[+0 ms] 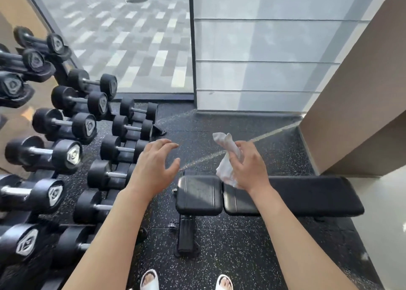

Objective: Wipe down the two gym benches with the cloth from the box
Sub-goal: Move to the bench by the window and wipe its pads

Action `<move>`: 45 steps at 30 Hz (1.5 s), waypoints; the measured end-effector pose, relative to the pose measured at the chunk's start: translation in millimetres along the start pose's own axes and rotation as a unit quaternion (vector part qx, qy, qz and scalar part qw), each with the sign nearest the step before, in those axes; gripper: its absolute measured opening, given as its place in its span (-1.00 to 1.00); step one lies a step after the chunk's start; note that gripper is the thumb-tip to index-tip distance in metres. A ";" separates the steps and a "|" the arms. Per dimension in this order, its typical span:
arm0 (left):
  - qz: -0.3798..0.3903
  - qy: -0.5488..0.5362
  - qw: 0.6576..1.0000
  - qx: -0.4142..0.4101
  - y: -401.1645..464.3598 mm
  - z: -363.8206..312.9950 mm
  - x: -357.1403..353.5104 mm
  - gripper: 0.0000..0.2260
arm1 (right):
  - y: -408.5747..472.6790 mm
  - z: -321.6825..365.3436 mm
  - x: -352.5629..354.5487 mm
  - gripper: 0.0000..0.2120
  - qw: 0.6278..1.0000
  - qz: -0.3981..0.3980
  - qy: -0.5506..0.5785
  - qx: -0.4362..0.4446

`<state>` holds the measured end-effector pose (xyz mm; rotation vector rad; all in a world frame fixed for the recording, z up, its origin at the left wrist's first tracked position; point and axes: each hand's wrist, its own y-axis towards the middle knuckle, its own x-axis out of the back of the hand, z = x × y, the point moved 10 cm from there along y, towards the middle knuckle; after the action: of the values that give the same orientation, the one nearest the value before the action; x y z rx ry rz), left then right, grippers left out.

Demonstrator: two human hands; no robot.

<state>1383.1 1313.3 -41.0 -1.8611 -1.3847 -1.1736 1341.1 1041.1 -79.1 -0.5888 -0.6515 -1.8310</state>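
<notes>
The dumbbells [44, 152] carry pale end-cap badges with numbers, too blurred to read for certain.

Gym bench [307, 196]: black padded, flat, lying crosswise on speckled floor; short seat pad beside the long back pad. Cloth [226, 158]: white, crumpled, held above the bench in the right hand [247, 164].

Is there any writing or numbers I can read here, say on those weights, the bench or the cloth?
"19": on the end plate of a dumbbell, upside down, so perhaps "61".
Other dumbbell end plates: marks too blurred to read.
Bench: no text visible.
Cloth in the right hand: no text visible.
</notes>
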 end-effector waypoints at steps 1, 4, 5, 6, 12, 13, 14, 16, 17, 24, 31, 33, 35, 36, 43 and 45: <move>0.006 0.004 1.000 -0.001 10.1 7.3 -5.6 -0.59 | 6.3 -4.6 -8.9 -0.79 1.000 0.003 0.003 -0.004; 0.027 0.013 1.000 -0.009 42.7 32.3 -27.6 -0.59 | 24.0 -19.5 -37.3 -0.80 1.000 0.003 0.007 -0.015; 0.033 0.014 0.999 -0.015 54.0 41.6 -36.6 -0.59 | 30.2 -25.3 -48.3 -0.80 1.000 0.004 0.004 -0.021; 0.040 0.014 0.999 -0.022 65.3 51.6 -46.8 -0.60 | 36.2 -31.7 -60.6 -0.80 1.000 0.005 0.001 -0.028; 0.087 0.008 0.995 -0.046 124.0 128.0 -123.3 -0.62 | 68.6 -80.9 -153.6 -0.80 0.997 0.005 -0.006 -0.076; 0.093 0.006 0.994 -0.050 131.3 142.2 -137.0 -0.63 | 72.5 -91.5 -172.2 -0.79 0.996 0.007 -0.013 -0.086; 0.098 0.003 0.994 -0.051 136.7 157.9 -151.2 -0.63 | 75.2 -102.9 -192.6 -0.78 0.995 0.011 -0.021 -0.096; 0.104 0.002 0.993 -0.048 144.6 188.8 -178.6 -0.62 | 79.4 -123.8 -232.8 -0.77 0.994 0.019 -0.026 -0.107; 0.108 0.003 0.993 -0.045 146.1 204.7 -194.1 -0.62 | 79.6 -134.5 -253.5 -0.76 0.993 0.023 -0.026 -0.110; 0.134 -0.022 0.990 -0.028 128.4 295.1 -314.7 -0.59 | 68.6 -212.5 -381.6 -0.63 0.990 0.070 -0.056 -0.113; 0.169 -0.043 0.985 -0.001 84.2 356.7 -431.7 -0.58 | 68.0 -274.6 -483.1 -0.63 0.990 0.104 -0.070 -0.067; 0.176 -0.046 0.983 0.009 73.0 372.1 -457.1 -0.58 | 76.8 -282.7 -513.9 -0.62 0.989 0.116 -0.081 -0.042; 0.177 -0.051 0.983 0.023 62.8 385.9 -475.7 -0.58 | 89.2 -289.2 -544.1 -0.60 0.987 0.121 -0.100 -0.020; 0.176 -0.054 0.982 0.031 57.1 391.3 -483.4 -0.58 | 93.0 -291.7 -559.5 -0.60 0.986 0.123 -0.115 -0.010; 0.152 -0.072 0.984 0.057 37.1 415.5 -513.9 -0.64 | 38.2 -300.6 -629.3 -0.66 0.956 0.129 -0.252 0.077; 0.139 -0.083 0.984 0.071 35.0 422.5 -516.0 -0.65 | -1.0 -304.5 -622.0 -0.68 0.967 0.108 -0.214 0.089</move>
<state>1504.6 1401.2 -691.8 -2.0081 -1.2084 -0.7774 1513.3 1254.1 -715.2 -0.9086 -0.9874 -1.4324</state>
